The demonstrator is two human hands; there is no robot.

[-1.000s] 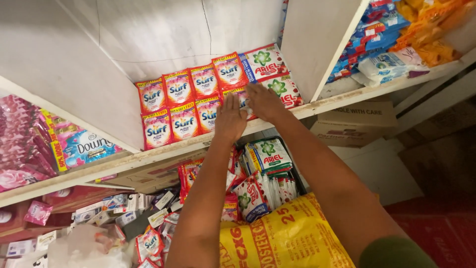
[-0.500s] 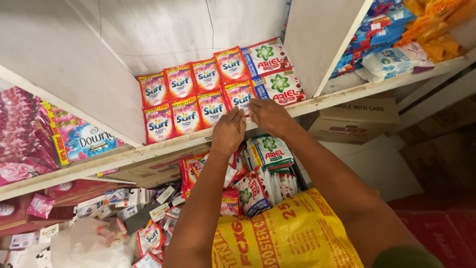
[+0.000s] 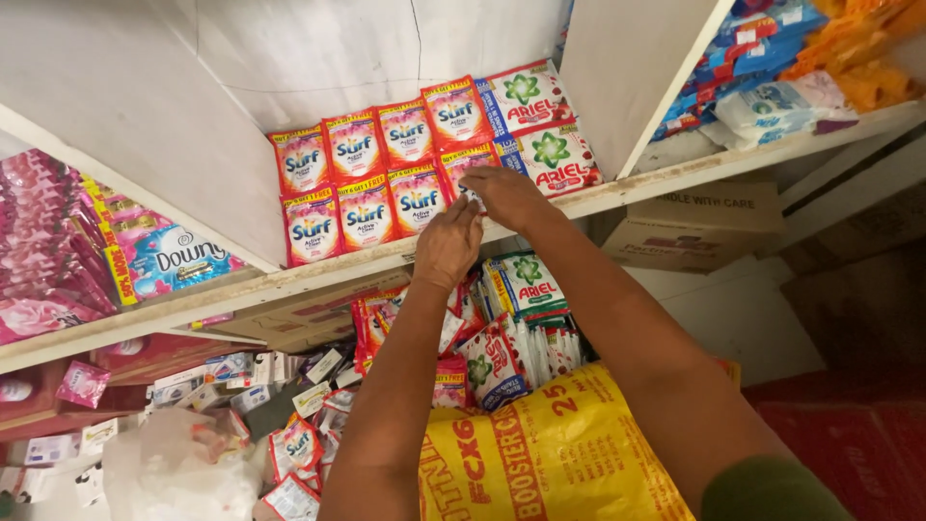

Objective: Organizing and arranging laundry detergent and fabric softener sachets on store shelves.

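Both my hands meet at the front edge of a white shelf (image 3: 675, 178). My left hand (image 3: 447, 246) and my right hand (image 3: 503, 196) pinch the same red detergent sachet (image 3: 465, 166) at the right end of the front row. Two rows of matching red sachets (image 3: 365, 203) stand on the shelf to the left of it. Two green-and-white detergent packets (image 3: 555, 159) stand just right of my hands.
A yellow woven sack (image 3: 550, 453) lies under my arms, with loose sachets (image 3: 502, 328) piled behind it. Pink and blue softener packs (image 3: 145, 256) fill the left shelf. Cardboard boxes (image 3: 704, 227) sit below right, blue and orange packs (image 3: 772, 77) above right.
My hands have drawn back from deep in the shelf to its front edge and closed together on the end sachet. The camera view has shifted slightly.
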